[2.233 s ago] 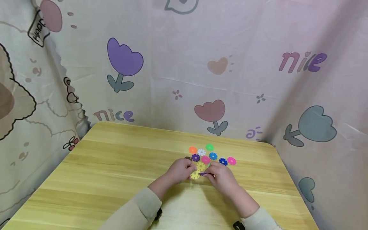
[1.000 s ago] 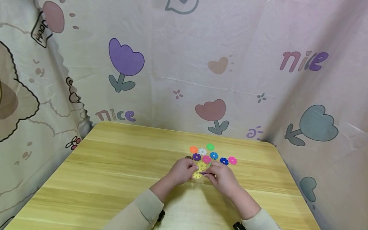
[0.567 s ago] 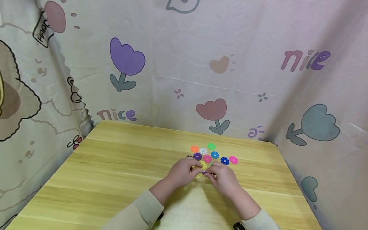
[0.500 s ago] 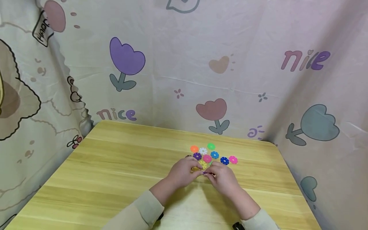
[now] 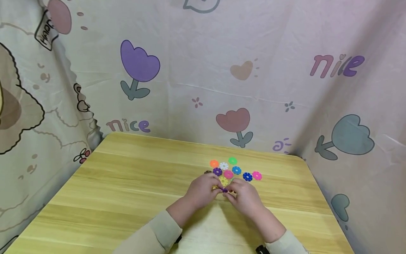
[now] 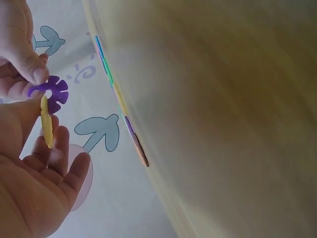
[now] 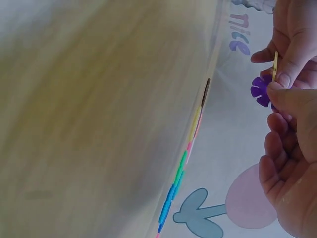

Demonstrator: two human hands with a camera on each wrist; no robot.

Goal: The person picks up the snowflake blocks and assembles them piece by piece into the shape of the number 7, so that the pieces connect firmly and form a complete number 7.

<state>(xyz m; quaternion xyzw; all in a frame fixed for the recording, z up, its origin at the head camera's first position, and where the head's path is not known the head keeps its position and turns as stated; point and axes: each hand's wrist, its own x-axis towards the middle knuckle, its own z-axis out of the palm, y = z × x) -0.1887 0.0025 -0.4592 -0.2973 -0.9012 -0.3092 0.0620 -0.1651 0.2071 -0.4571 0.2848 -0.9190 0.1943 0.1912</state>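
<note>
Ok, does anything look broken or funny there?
No, nothing stands out. The left hand pinches a yellow disc, the right hand a purple disc, and neither shows a break. The other discs lie flat on the table.

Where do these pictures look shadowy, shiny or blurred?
Head view: soft shadows and a pale sheen on the yellow wood-grained table; left wrist view: the table dim and smeared, the purple notched plastic disc clearer; right wrist view: the table streaky and blurred too, whitish at upper left.
</note>
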